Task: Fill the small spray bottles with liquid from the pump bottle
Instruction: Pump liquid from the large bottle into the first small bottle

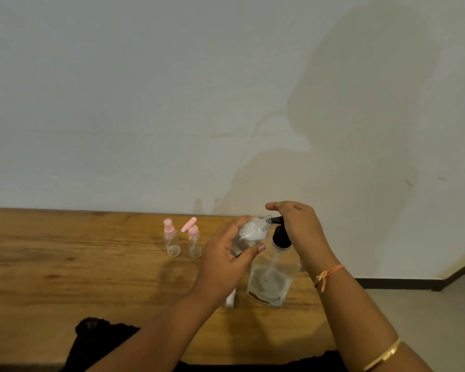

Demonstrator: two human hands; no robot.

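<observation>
A clear pump bottle [269,283] with a black pump head [281,236] stands on the wooden table [78,267], holding a little liquid at its bottom. My right hand [298,226] rests curled over the pump head. My left hand [226,261] grips a small clear bottle [250,233], tilted on its side, its open threaded neck at the black nozzle. White foam or liquid shows inside it. Two small clear bottles stand to the left: one with a pink spray cap [171,238], one with a pink pump top [193,241].
A small white object [231,300] lies on the table below my left wrist, partly hidden. A dark cloth [100,336] lies at the near table edge. A white wall stands right behind the table; floor shows at the right.
</observation>
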